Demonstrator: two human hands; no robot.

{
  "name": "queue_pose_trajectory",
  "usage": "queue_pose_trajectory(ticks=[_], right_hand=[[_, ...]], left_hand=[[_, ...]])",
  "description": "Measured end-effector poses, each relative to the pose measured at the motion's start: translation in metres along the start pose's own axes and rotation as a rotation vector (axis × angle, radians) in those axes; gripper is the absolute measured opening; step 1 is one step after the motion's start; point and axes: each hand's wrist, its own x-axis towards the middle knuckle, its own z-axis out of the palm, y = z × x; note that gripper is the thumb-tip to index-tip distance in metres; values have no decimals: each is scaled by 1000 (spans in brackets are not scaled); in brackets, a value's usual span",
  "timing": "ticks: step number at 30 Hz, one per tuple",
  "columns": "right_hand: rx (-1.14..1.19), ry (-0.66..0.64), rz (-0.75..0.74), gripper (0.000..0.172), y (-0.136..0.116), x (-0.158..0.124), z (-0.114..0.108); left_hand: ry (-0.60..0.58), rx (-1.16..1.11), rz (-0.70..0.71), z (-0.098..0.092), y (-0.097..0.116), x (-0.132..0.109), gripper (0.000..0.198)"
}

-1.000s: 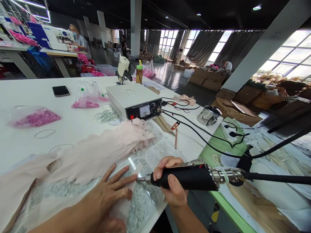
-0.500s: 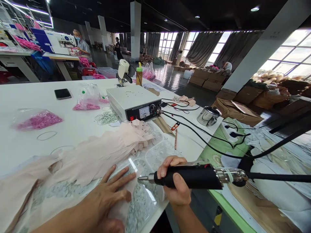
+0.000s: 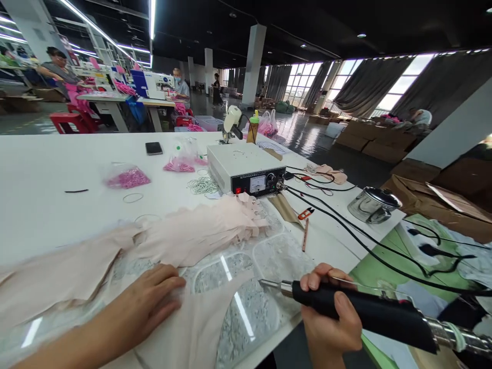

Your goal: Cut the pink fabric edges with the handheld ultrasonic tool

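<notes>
On the left of your white counter (image 3: 34,220), a clear plastic bag of small pink pieces (image 3: 128,178) lies behind a long heap of thin, pale pink fabric (image 3: 200,228). In front of that heap your left hand (image 3: 151,302) rests, fingers bent, on a flat, pale pink cut fabric piece (image 3: 203,312), which lies on a glossy transparent sheet (image 3: 265,302); whether it pinches the cloth cannot be told. Farther right, beyond the white metal control box (image 3: 246,164) and the slim brown pencil (image 3: 305,234), your right hand (image 3: 330,307) grasps a black cylindrical handpiece (image 3: 388,318), its pointed metal tip just beside the piece's narrow end.
</notes>
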Motion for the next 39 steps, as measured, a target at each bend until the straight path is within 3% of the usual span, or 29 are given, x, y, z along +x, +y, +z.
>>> queue_pose_trajectory(ticks=[6, 12, 15, 18, 21, 23, 31, 39], right_hand=[[0, 2, 32, 16, 0, 0, -4], [45, -35, 9, 17, 2, -1, 0], [68, -56, -11, 17, 4, -5, 11], [78, -81, -12, 17, 11, -8, 21], [69, -130, -22, 18, 16, -10, 25], [45, -162, -24, 18, 17, -10, 23], [11, -180, 9, 19, 8, -6, 12], [8, -195, 50, 19, 6, -4, 11]], left_hand=[[-22, -14, -48, 4, 11, -2, 19], [-56, -15, 2, -8, 15, 4, 23], [-2, 27, 95, -6, 16, 5, 15], [100, 113, 235, 5, 21, 10, 26], [13, 185, 445, 14, 31, 20, 41], [-54, 193, 514, 15, 37, 27, 44], [-151, 220, 534, -3, 48, 37, 39], [-208, 133, 410, 13, 59, 46, 58]])
